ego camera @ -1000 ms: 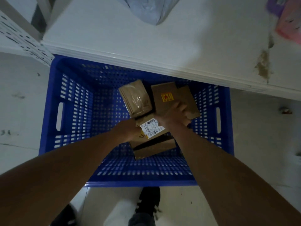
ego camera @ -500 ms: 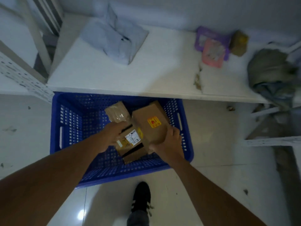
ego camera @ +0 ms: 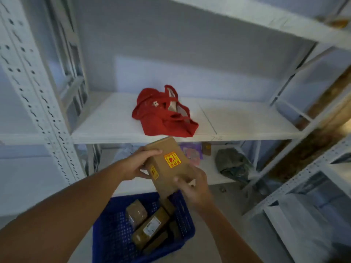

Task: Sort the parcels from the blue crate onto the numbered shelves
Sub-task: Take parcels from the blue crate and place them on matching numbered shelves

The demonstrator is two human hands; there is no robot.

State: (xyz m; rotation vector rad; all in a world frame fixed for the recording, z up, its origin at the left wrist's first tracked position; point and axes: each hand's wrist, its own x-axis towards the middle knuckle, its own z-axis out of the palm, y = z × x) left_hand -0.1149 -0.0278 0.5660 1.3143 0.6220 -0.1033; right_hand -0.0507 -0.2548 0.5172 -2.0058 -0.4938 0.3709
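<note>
I am seeing one brown box (ego camera: 171, 174), bearing two yellow-and-red stickers, hanging above the far edge of the one blue crate (ego camera: 114, 234) and just below the front edge of the middle shelf (ego camera: 243, 120). Two hands are holding it: the left hand (ego camera: 138, 166) is gripping its upper left side, and the right hand (ego camera: 193, 188) is curling round its lower right corner. At least three brown parcels (ego camera: 151, 227) are lying in the crate, toward its right wall. One red bag (ego camera: 163, 118) is sitting near the middle shelf's front edge.
</note>
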